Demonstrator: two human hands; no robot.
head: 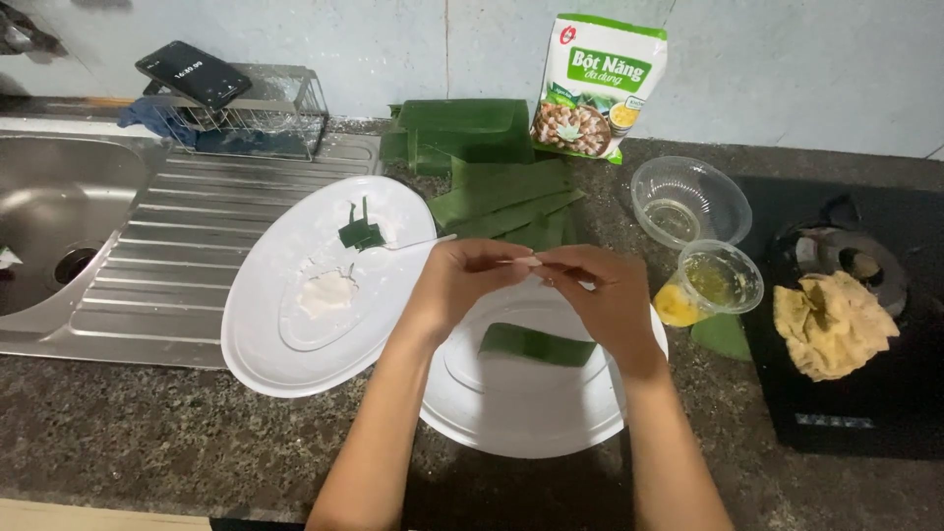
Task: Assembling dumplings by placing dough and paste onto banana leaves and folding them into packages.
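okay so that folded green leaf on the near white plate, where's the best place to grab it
Probably pinch the folded leaf across its narrow width near the middle, coming from above. It lies flat and long, left to right, on the plate, with bare plate along both long edges. Both hands hover just above it.

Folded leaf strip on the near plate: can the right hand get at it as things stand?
Probably yes. The right hand hovers just above the green folded leaf strip on the near white plate, nothing between them. But both hands pinch a small pale piece, so it isn't free.
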